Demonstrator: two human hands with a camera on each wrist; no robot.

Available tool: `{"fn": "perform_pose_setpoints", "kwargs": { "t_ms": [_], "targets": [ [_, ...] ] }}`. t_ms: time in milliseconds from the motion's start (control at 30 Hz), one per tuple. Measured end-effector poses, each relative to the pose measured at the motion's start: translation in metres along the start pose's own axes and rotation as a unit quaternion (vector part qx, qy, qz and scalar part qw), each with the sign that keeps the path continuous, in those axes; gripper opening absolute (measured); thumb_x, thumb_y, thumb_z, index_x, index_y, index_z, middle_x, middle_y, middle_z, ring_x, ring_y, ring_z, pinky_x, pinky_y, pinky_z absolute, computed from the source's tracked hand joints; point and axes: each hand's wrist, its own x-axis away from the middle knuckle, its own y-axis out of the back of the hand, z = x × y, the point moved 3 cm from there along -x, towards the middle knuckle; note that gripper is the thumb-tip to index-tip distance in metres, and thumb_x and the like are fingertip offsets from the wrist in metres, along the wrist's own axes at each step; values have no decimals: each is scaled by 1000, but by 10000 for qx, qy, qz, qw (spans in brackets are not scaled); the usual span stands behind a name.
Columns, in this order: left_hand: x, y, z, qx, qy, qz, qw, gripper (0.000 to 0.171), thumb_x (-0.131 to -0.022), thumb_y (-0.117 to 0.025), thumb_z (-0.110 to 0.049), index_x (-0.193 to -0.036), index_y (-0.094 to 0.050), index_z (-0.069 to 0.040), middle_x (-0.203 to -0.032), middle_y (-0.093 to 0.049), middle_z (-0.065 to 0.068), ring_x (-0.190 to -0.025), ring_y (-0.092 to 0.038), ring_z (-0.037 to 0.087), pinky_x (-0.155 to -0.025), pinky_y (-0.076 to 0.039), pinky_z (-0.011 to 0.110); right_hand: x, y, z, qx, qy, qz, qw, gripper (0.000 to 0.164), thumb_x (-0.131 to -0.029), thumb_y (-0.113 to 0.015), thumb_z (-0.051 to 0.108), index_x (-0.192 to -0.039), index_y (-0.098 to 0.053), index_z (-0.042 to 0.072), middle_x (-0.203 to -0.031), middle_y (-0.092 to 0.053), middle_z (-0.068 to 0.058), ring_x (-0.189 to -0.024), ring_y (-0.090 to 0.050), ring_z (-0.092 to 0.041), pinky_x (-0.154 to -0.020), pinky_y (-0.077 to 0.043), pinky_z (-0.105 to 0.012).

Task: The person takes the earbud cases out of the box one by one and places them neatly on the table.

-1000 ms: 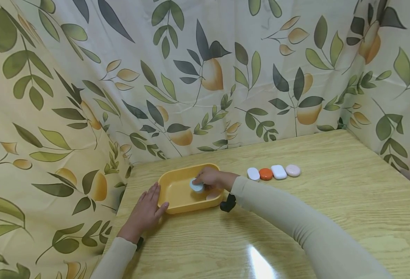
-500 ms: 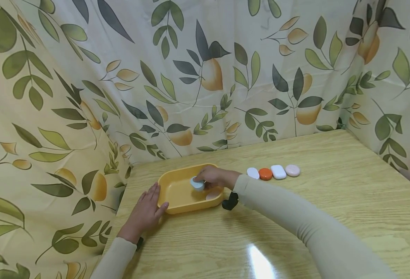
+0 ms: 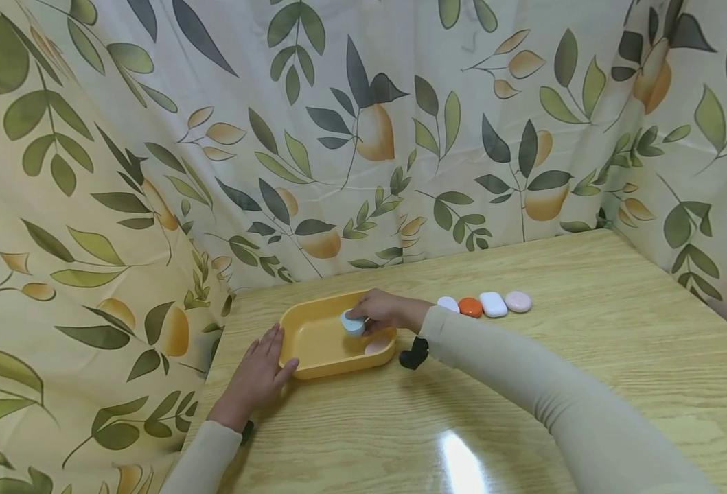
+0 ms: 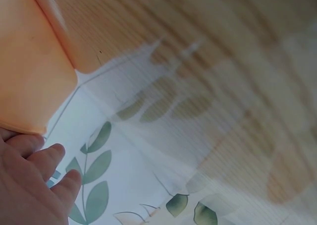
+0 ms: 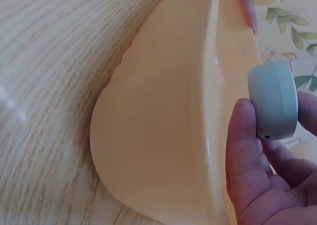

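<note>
My right hand (image 3: 384,310) pinches a pale blue-green earbud case (image 3: 353,323) between thumb and fingers, over the right half of a yellow tray (image 3: 314,371). In the right wrist view the earbud case (image 5: 272,100) is tilted on its side, with a small port hole near its lower edge. A pinkish rounded case (image 3: 376,347) lies in the tray's near right corner. My left hand (image 3: 261,377) rests with straight fingers against the tray's left end. The left wrist view has the left fingers (image 4: 47,160) touching the tray's edge (image 4: 32,131).
Right of the tray stands a row of small cases: a white one (image 3: 447,303) partly behind the right forearm, a red one (image 3: 470,307), another white one (image 3: 493,304) and a pink one (image 3: 518,301). Patterned curtains (image 3: 351,137) border the wooden table (image 3: 338,425).
My right hand has shifted slightly right and up with the earbud case, its forearm covering more of the nearest white case. The left hand and tray stay put.
</note>
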Motion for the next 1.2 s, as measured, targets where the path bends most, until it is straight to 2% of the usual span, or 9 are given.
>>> {"fn": "perform_pose_setpoints", "kwargs": {
  "t_ms": [467,700,1200],
  "targets": [
    [0,2,-2,-41,35,110,9999,78,-102,-37,-52,-151,-24,7,-158,-20,18,-145,-20,29,-114,-18,53,10,7,5,190,-28,2,9998,30,-96,-62,14,-115,-62,-8,-97,-64,-15,-81,-66,-24,-72,-57,-33],
    [-1,5,-3,-316,-31,76,9995,78,-102,-36,-53,-150,-26,8,-157,-23,19,-143,-24,32,-113,-20,54,12,14,3,144,-3,44,9999,28,-96,-61,13,-114,-62,-9,-97,-64,-14,-82,-66,-24,-72,-57,-32],
    [-1,4,0,-736,-108,35,9972,79,-101,-36,-56,-149,-30,6,-156,-26,19,-143,-24,36,-114,-15,55,21,16,2,291,119,157,9994,29,-96,-62,16,-113,-62,-8,-98,-64,-14,-78,-66,-22,-71,-57,-32]
  ]
}}
